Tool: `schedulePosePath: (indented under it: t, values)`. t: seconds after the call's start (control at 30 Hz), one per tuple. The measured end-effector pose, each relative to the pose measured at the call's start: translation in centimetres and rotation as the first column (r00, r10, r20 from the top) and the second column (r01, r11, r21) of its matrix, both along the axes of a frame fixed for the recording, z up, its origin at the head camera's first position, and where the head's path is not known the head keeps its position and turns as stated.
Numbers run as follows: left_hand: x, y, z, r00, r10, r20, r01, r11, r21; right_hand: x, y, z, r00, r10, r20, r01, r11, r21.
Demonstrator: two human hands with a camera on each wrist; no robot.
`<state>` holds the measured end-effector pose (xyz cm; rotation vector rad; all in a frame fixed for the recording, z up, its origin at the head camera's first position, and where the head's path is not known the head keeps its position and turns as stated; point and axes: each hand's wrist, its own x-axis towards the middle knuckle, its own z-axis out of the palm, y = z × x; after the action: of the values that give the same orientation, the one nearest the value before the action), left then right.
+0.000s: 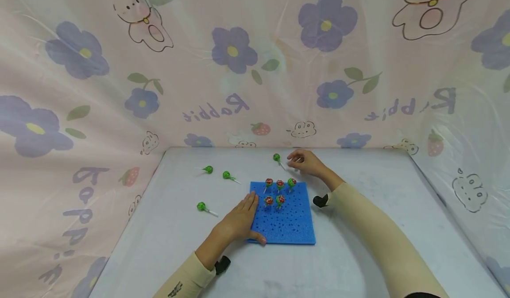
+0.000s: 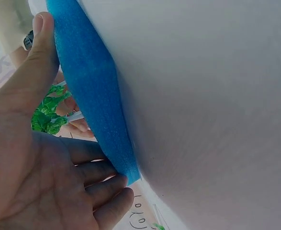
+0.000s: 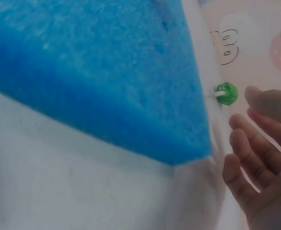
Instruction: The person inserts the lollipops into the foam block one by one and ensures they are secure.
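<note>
A blue foam board (image 1: 292, 222) with many small holes lies on the table; several lollipops (image 1: 280, 199) with green and red wrappers stand upright in its upper part. My left hand (image 1: 239, 220) rests along the board's left edge, fingers straight and thumb at the near edge; the left wrist view shows the hand (image 2: 59, 177) touching the foam (image 2: 97, 91). Beyond the board's far edge, my right hand (image 1: 306, 163) is just right of a lying green lollipop (image 1: 276, 157), holding nothing. In the right wrist view its fingers are loosely bent near the lollipop (image 3: 227, 93), apart from it.
Three more green lollipops lie left of the board: one at the far left (image 1: 208, 169), one nearer the board (image 1: 226, 175) and one lower down (image 1: 201, 206). A printed curtain (image 1: 279, 90) hangs behind the white table (image 1: 151, 245) and at its sides.
</note>
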<state>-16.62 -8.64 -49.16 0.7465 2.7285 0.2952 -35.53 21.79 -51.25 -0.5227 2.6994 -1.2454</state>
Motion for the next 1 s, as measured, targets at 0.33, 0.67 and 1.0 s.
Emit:
schedulePosePath:
  t: [0.33, 0.67, 1.0]
  values:
    - [0.0, 0.2, 0.3, 1.0, -0.013, -0.015, 0.012, 1.0, -0.024, -0.2, -1.2, 0.2, 0.993, 0.042, 0.112, -0.04, 0.999, -0.021]
    - [0.0, 0.2, 0.4, 1.0, -0.013, -0.012, 0.012, 1.0, -0.02, -0.9, -2.0, 0.0, 0.996, 0.021, 0.082, -0.022, 1.0, 0.019]
    - [0.1, 0.1, 0.3, 1.0, -0.009, -0.018, 0.008, 1.0, -0.018, -0.8, -2.5, -0.1, 0.998, 0.016, 0.058, -0.019, 0.998, 0.055]
